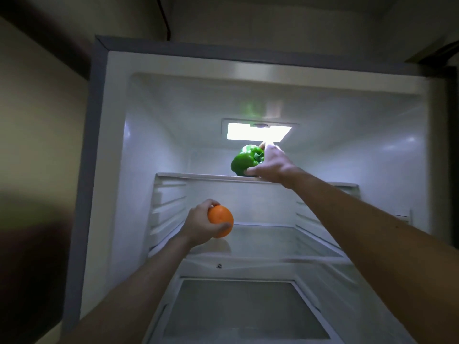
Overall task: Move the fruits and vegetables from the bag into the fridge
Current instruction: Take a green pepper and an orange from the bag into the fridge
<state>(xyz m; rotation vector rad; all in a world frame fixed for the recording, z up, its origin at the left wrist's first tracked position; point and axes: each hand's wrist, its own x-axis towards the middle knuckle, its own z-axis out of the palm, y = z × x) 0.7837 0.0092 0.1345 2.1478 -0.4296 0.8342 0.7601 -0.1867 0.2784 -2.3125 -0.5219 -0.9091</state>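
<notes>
Bell pepper [244, 160] held by right hand [269, 167] on top shelf [198, 175] of fridge [139, 135], below interior light [258, 131]. Orange [219, 220] held by left hand [202, 227] lower left, above middle shelf [285, 242].

I stand in a dim room: beige wall [37, 108], pale ceiling [273, 21], a dark cable [164, 16] running down it.

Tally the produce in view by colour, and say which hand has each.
Green: 1, the green pepper, in the right hand at the top shelf.
Orange: 1, the orange, in the left hand in front of the middle shelf.
Total: 2
</notes>
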